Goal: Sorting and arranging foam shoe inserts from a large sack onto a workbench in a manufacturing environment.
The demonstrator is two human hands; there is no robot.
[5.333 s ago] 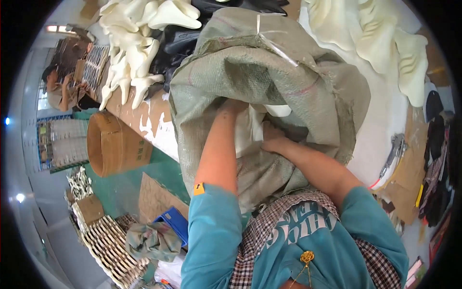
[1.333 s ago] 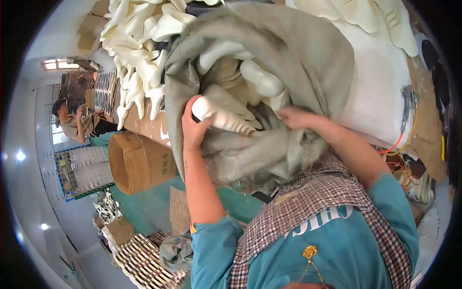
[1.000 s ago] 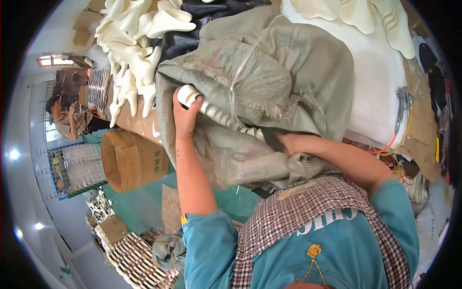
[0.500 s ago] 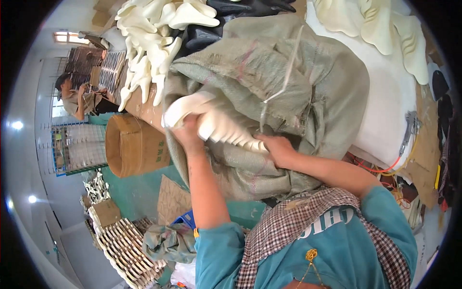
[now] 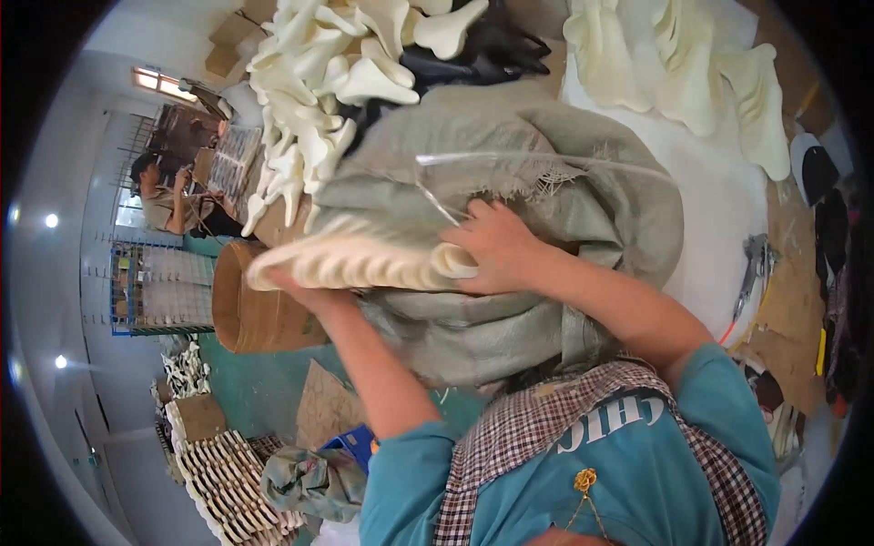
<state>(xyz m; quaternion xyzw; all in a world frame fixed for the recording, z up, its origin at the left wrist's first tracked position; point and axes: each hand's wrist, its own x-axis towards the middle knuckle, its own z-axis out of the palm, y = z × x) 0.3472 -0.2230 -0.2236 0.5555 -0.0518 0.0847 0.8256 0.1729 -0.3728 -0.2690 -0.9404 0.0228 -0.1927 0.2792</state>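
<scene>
A stack of nested cream foam pads (image 5: pixel 360 259), shaped like bicycle saddles, lies lengthwise between my hands, slightly blurred. My left hand (image 5: pixel 305 289) is closed round its left end from below. At the right end, my right hand (image 5: pixel 496 244) grips the pads, fingers over the top. Below and behind the stack is a bulging grey-green woven sack (image 5: pixel 446 332). The sack's frayed edge is folded over, and a clear plastic strip (image 5: pixel 537 158) lies across it. What is inside the sack cannot be seen.
Loose cream pads (image 5: pixel 314 109) are heaped at the far left beside black pads (image 5: pixel 473 55). More pads (image 5: pixel 674 64) lie on a white surface at the far right, near an air gun (image 5: pixel 754 273). A cardboard box (image 5: pixel 273 305) stands left; a co-worker (image 5: pixel 168 200) sits beyond.
The stack has moved left and come out of the sack's opening, levelling out. Both hands moved with it, and the sack's mouth has folded down.
</scene>
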